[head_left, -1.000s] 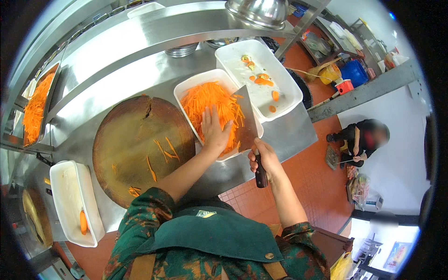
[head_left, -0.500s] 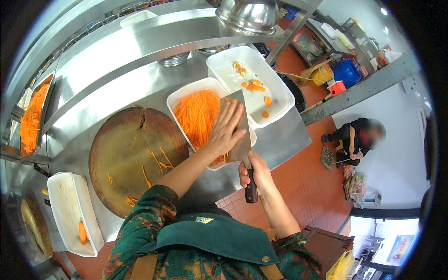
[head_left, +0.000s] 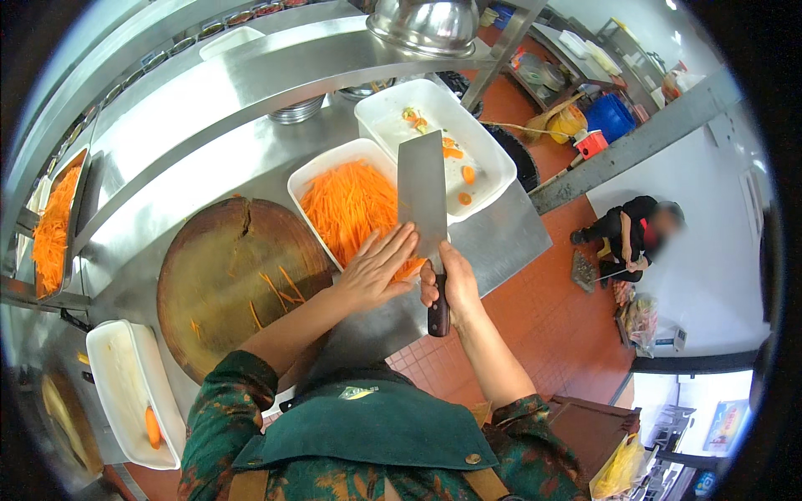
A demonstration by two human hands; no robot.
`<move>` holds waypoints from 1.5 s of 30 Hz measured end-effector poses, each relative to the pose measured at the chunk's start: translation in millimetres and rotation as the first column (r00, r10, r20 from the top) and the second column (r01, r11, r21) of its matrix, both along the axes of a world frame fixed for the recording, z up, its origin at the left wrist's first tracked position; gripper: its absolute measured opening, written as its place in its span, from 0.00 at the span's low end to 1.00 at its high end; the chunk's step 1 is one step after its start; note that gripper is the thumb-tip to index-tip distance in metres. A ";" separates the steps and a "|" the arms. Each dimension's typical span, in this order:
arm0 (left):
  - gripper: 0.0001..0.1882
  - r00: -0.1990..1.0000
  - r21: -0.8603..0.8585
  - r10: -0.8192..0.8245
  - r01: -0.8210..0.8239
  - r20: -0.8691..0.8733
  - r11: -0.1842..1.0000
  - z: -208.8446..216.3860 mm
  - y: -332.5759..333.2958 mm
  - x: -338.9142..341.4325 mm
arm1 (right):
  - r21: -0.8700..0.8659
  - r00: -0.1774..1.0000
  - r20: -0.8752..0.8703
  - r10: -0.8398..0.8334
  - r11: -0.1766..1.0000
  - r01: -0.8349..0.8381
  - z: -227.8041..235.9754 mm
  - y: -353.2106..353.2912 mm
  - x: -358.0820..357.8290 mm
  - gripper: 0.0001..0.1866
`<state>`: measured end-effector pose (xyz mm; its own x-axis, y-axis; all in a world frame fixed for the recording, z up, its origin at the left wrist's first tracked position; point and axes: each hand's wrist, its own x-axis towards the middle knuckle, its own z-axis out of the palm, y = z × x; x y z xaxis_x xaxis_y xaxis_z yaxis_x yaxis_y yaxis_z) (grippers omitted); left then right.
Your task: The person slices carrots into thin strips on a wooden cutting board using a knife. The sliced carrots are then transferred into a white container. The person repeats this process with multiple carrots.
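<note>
My right hand (head_left: pixel 452 285) grips the dark handle of a cleaver (head_left: pixel 423 196), its broad blade pointing up and away from me. The blade stands over the gap between two white tubs. My left hand (head_left: pixel 378 269) is open, fingers stretched out, over the near right corner of the tub (head_left: pixel 302 203) of shredded carrot (head_left: pixel 344 203). Its fingertips lie close to the lower blade; whether they touch it I cannot tell. The second tub (head_left: pixel 503 190) holds a few carrot slices and end pieces. On the left lies a round wooden chopping board (head_left: pixel 213 288) with some loose carrot shreds.
A long white tub (head_left: pixel 109 367) with one carrot (head_left: pixel 153 427) stands at the lower left. A tray of shredded carrot (head_left: pixel 57 219) sits at the far left. A metal shelf (head_left: pixel 251 79) with an upturned steel bowl (head_left: pixel 422 25) crosses behind. Another person (head_left: pixel 626 238) sits at the right.
My left hand has come away from the upper blade, down and toward me. The cleaver has moved slightly up and now stands more upright.
</note>
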<state>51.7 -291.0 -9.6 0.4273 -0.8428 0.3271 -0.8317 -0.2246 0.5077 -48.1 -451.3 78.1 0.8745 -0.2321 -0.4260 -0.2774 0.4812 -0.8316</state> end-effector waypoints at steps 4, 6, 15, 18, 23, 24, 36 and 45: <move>0.46 0.992 0.255 0.099 -0.116 0.079 0.960 3.8 15.7 8.1 | 0.029 1.000 0.009 -0.021 0.999 0.021 3.0 -4.8 12.5 0.18; 0.42 0.987 0.426 0.123 -0.156 0.103 0.891 15.1 22.8 15.2 | 0.039 1.000 0.001 -0.024 0.999 0.024 4.8 -6.6 13.3 0.18; 0.34 0.835 -0.343 0.533 -0.465 0.137 0.816 72.5 63.7 70.3 | -0.984 0.813 -0.176 0.554 -0.119 -0.132 -5.6 -42.2 4.6 0.22; 0.44 0.915 -0.003 0.190 -0.203 0.355 0.979 70.7 43.1 69.1 | -0.953 0.767 -0.286 0.574 -0.256 -0.164 -3.6 -44.2 6.3 0.20; 0.51 0.980 0.391 -0.096 0.020 0.175 0.920 59.3 12.1 62.8 | -0.956 0.690 -0.244 0.681 -0.290 -0.052 -3.2 -51.4 9.8 0.18; 0.51 0.981 0.418 -0.117 0.043 0.152 0.907 53.9 8.5 65.7 | -0.951 0.670 -0.244 0.701 -0.308 -0.024 1.1 -50.7 11.0 0.18; 0.40 0.937 0.336 0.045 -0.169 0.347 0.927 13.8 -24.7 118.9 | -0.909 0.653 -0.346 0.673 -0.413 -0.056 16.0 -53.6 -14.9 0.20; 0.29 0.905 0.284 0.384 -0.423 0.184 0.860 18.7 25.9 165.0 | -0.948 0.689 -0.314 0.653 -0.256 -0.189 20.2 -41.5 -45.8 0.26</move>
